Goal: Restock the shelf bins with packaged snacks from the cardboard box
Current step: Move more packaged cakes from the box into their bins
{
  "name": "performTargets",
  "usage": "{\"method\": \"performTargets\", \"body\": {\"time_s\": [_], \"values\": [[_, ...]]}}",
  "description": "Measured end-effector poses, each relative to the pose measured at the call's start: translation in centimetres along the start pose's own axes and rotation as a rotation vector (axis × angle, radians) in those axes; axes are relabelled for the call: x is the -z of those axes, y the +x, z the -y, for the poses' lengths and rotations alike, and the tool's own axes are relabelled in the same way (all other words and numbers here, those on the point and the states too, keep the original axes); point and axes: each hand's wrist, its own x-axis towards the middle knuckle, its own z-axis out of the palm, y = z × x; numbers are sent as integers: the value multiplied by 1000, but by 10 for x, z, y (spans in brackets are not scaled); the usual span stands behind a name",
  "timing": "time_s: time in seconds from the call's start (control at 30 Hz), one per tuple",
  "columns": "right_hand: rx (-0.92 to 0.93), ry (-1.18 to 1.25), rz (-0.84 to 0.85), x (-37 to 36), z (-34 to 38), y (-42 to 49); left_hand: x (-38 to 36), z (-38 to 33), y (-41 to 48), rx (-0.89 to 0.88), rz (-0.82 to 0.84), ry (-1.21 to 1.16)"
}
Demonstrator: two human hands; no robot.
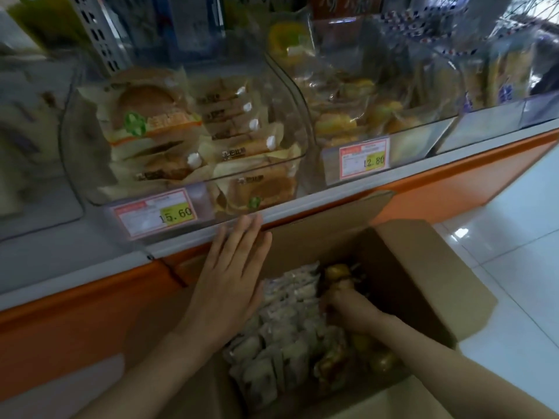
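Restocking under way | right hand (348, 309) grips golden snack pack (337, 272) in cardboard box (423, 282), right side | left hand (230, 276) flat, empty | box mostly full; shelf bins (260, 169) part-stocked

Left hand (230, 285) spreads flat at the cardboard box (423, 282) rim while right hand (351, 309) grips a yellow snack packet (337, 272) inside.
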Motion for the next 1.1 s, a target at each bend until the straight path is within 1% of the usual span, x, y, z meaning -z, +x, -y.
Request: {"method": "performTargets", "body": {"time_s": [0.07, 0.1, 0.13, 0.17, 0.23, 0.27, 0.3, 0.37, 0.47, 0.53, 0.57, 0.6, 0.67, 0.7, 0.73, 0.8, 0.87, 0.93, 1.0, 1.1], "values": [[35, 84, -108, 12, -1, -9, -6, -7, -11, -55, -42, -143], [59, 134, -149, 20, -1, -14, -9, -12, -16, -66, -10, -252], [94, 192, -187, 29, 0, -19, -13, -17, -19, -43, 58, -371], [142, 257, -218, 38, 4, -24, -17, -21, -21, 21, 155, -492], [250, 390, -269, 54, 14, -32, -27, -31, -19, 199, 369, -717], [293, 446, -281, 61, 21, -34, -32, -35, -17, 272, 426, -810], [320, 490, -282, 65, 26, -34, -36, -39, -15, 332, 430, -876], [343, 563, -269, 69, 34, -34, -42, -42, -13, 425, 357, -929], [290, 724, -293, 61, 28, -28, -43, -32, -18, 443, 306, -883], [190, 664, -342, 47, 16, -19, -39, -22, -25, 474, 247, -876], [160, 569, -310, 35, 10, -13, -37, -17, -28, 491, 212, -882], [141, 453, -223, 22, 6, -7, -35, -13, -30, 507, 186, -899], [83, 225, 13, -12, 6, 5, -30, -7, -36, 544, 169, -955], [62, 127, 82, -29, 9, 9, -27, -5, -38, 558, 163, -971], [57, 46, 108, -42, 12, 12, -25, -4, -41, 565, 149, -976], [78, -59, 105, -55, 18, 16, -19, -2, -45, 574, 113, -983], [111, -87, 109, -52, 22, 18, -10, 0, -50, 572, 93, -1014], [129, -49, 83, -35, 25, 15, 0, 5, -56, 558, 78, -1049], [157, 51, 36, -9, 30, 6, 14, 12, -63, 559, 62, -1090], [253, 220, -53, 43, 46, -18, 41, 24, -73, 589, 11, -1132]]}}
